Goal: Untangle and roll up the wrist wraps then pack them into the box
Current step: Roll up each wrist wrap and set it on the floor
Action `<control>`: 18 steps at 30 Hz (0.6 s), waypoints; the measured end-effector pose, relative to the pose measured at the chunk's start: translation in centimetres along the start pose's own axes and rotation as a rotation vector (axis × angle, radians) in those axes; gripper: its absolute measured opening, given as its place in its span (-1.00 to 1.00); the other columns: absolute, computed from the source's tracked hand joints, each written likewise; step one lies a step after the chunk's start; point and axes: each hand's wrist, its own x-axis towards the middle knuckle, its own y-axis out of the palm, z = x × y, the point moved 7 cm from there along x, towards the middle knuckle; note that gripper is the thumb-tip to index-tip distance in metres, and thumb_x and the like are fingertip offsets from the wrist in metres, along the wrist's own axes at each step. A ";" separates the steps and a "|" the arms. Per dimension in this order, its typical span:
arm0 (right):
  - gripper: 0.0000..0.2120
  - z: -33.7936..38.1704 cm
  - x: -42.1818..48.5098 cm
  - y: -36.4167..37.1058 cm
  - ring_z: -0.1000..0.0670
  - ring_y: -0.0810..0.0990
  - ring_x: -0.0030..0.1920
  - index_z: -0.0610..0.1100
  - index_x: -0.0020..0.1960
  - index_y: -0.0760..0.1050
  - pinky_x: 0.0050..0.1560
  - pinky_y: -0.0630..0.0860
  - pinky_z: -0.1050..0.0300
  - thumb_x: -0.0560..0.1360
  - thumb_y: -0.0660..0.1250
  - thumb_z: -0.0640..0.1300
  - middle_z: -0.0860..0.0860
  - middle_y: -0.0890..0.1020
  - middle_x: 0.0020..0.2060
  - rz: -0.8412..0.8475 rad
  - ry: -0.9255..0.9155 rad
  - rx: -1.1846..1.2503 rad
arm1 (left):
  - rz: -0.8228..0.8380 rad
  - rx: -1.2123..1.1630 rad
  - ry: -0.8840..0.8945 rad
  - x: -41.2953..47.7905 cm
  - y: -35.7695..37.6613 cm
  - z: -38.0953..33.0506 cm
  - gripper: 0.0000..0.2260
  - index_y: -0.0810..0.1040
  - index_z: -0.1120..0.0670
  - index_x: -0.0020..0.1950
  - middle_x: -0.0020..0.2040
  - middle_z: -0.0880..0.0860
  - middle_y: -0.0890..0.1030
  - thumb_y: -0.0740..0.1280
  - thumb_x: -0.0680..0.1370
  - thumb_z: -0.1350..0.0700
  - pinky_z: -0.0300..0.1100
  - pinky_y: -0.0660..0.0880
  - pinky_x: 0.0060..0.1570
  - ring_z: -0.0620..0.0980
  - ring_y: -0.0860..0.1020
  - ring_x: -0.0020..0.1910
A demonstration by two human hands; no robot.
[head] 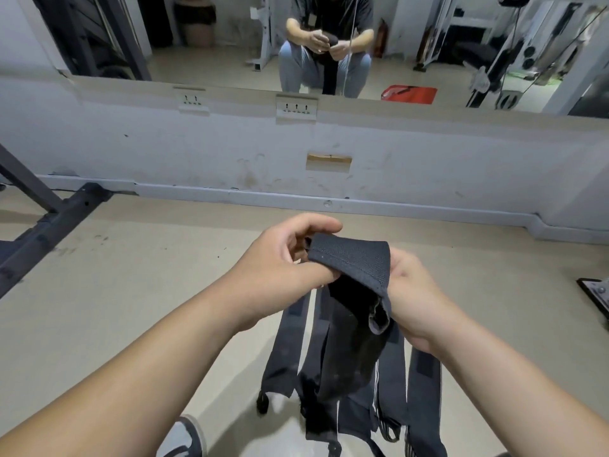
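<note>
A black wrist wrap (352, 262) is held up in front of me, its top end folded over and its tail hanging down. My left hand (286, 255) pinches the folded end between thumb and fingers. My right hand (412, 291) grips the wrap's right edge, with its fingers hidden behind the fabric. Below the hands, several other black wraps (389, 390) with white stripes and thumb loops lie spread out on a pale surface. No box is in view.
A beige floor runs to a grey wall with a mirror (329, 44) that shows a person crouching. A black rack base (49, 225) stands at the left. A dark plate (596, 291) lies at the right edge. My shoe (184, 437) shows at the bottom.
</note>
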 end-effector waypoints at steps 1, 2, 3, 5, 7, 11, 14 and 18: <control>-0.83 -0.2 0.0 0.3 0.01 0.75 -0.06 -0.19 0.18 0.66 -0.04 0.67 0.13 0.63 0.37 -0.30 -0.07 0.78 -0.05 0.015 0.014 0.009 | -0.020 0.052 0.028 0.1 -0.1 -0.1 -0.56 0.68 -0.06 0.21 0.08 -0.08 0.71 0.52 0.38 0.29 -0.22 0.59 0.02 -0.14 0.65 -0.04; -0.84 -0.4 0.0 0.5 0.02 0.74 -0.10 -0.18 0.16 0.67 -0.10 0.65 0.16 0.64 0.36 -0.31 -0.07 0.78 -0.08 0.028 0.031 0.027 | -0.027 0.118 0.071 0.2 0.0 -0.2 -0.57 0.68 -0.04 0.20 0.06 -0.09 0.72 0.52 0.42 0.34 -0.24 0.58 0.02 -0.12 0.66 -0.03; -0.84 -0.5 0.0 0.8 0.02 0.73 -0.12 -0.19 0.14 0.67 -0.13 0.64 0.18 0.64 0.35 -0.33 -0.07 0.77 -0.10 0.041 0.048 0.049 | -0.018 0.186 0.123 0.2 0.2 -0.4 -0.56 0.69 -0.03 0.20 0.07 -0.10 0.72 0.48 0.44 0.41 -0.26 0.58 0.06 -0.12 0.67 0.01; -0.81 -0.4 -0.1 1.3 0.00 0.73 -0.09 -0.21 0.15 0.67 -0.10 0.65 0.15 0.61 0.34 -0.36 -0.10 0.77 -0.05 0.091 0.063 0.090 | -0.023 0.288 0.222 0.0 0.7 -0.7 -0.53 0.68 -0.01 0.22 0.09 -0.11 0.72 0.45 0.44 0.44 -0.30 0.57 0.12 -0.14 0.68 0.07; -0.79 0.0 0.0 1.3 -0.02 0.74 -0.02 -0.20 0.16 0.68 0.01 0.67 0.10 0.61 0.33 -0.36 -0.13 0.77 0.01 0.130 0.059 0.098 | -0.083 0.423 0.294 -0.1 0.5 -0.9 -0.55 0.67 -0.01 0.26 0.05 -0.12 0.73 0.42 0.40 0.29 -0.26 0.57 0.09 -0.13 0.68 0.02; -0.80 -0.6 0.2 0.6 -0.14 0.71 0.06 -0.23 0.20 0.67 0.21 0.59 -0.13 0.63 0.34 -0.32 -0.26 0.73 0.11 0.066 0.092 0.093 | -0.280 0.685 0.434 -0.5 -0.3 -2.0 -0.63 0.66 0.03 0.17 -0.10 -0.13 0.64 0.38 0.37 0.16 -0.21 0.51 -0.17 -0.11 0.57 -0.20; -0.79 -1.3 0.4 0.1 -0.19 0.70 0.03 -0.27 0.22 0.65 0.18 0.60 -0.20 0.63 0.33 -0.32 -0.33 0.70 0.13 -0.019 0.170 0.162 | -0.428 0.621 0.453 -0.7 -1.1 -2.6 -0.78 0.64 0.07 0.03 -0.20 -0.13 0.59 0.52 0.41 0.21 -0.21 0.48 -0.24 -0.15 0.50 -0.29; -0.78 -1.2 0.5 -0.2 -0.12 0.75 0.01 -0.23 0.23 0.66 0.01 0.67 0.05 0.61 0.37 -0.28 -0.21 0.75 0.08 -0.045 0.206 0.215 | -0.392 0.396 0.374 -0.7 -0.5 -2.1 -0.81 0.66 0.01 -0.05 -0.27 -0.04 0.65 0.56 0.44 0.25 -0.22 0.52 -0.24 -0.03 0.54 -0.31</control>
